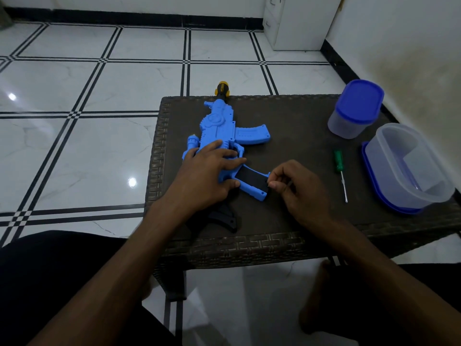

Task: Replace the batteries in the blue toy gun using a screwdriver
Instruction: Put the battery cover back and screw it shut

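Note:
The blue toy gun lies flat on the dark woven table, its yellow-black muzzle over the far edge. My left hand presses flat on the gun's body near the trigger. My right hand has its fingertips curled at the end of the grip, pinching the edge of the black battery cover. A green-handled screwdriver lies on the table to the right of my right hand, untouched.
A lidded clear tub with a blue lid stands at the table's far right. An open clear container sits on its blue lid at the right edge. A black stock piece lies under my left wrist. A white wall runs close on the right.

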`<state>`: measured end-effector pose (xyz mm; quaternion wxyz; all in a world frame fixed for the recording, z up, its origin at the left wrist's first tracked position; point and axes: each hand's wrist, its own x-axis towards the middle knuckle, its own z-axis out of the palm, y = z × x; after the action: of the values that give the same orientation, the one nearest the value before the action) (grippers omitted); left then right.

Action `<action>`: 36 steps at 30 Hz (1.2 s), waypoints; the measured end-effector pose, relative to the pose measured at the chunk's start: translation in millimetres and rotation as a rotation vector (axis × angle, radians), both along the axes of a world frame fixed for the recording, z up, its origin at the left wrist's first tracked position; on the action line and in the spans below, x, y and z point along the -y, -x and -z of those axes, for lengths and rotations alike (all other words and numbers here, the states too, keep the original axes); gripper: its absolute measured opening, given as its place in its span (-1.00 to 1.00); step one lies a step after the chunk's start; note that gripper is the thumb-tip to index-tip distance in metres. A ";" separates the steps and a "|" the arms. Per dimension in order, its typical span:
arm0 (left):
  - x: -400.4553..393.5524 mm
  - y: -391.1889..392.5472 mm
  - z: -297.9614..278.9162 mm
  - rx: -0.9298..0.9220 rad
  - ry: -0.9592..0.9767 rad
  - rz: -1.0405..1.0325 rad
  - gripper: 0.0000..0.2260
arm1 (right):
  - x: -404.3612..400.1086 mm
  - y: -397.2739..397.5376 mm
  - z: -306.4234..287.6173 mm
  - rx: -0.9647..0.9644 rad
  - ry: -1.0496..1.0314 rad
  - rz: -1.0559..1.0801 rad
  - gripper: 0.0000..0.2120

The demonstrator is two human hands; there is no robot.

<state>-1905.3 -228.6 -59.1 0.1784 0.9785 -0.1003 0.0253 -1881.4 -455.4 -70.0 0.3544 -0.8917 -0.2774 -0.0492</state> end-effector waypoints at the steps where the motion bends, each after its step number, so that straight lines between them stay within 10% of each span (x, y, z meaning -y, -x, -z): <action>1: 0.0 0.0 0.1 0.001 0.000 0.001 -0.52 | 0.6 -0.6 -0.3 0.007 0.005 -0.003 -0.84; 13: -1.2 -0.6 0.8 0.010 0.001 0.005 -0.52 | 23.7 -18.4 -28.0 0.030 0.138 0.086 -0.87; 22: 0.0 -1.8 2.3 0.012 -0.003 0.009 -0.51 | 57.4 -53.0 -38.6 -0.314 0.644 0.459 -0.44; 36: -0.3 -0.9 0.8 0.019 0.007 0.015 -0.51 | 48.6 -53.8 -37.5 -0.175 0.396 0.427 -0.82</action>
<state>-1904.4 -228.3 -59.9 0.1810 0.9768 -0.1094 0.0335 -1827.6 -504.1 -32.5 0.1779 -0.9824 -0.0565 0.0095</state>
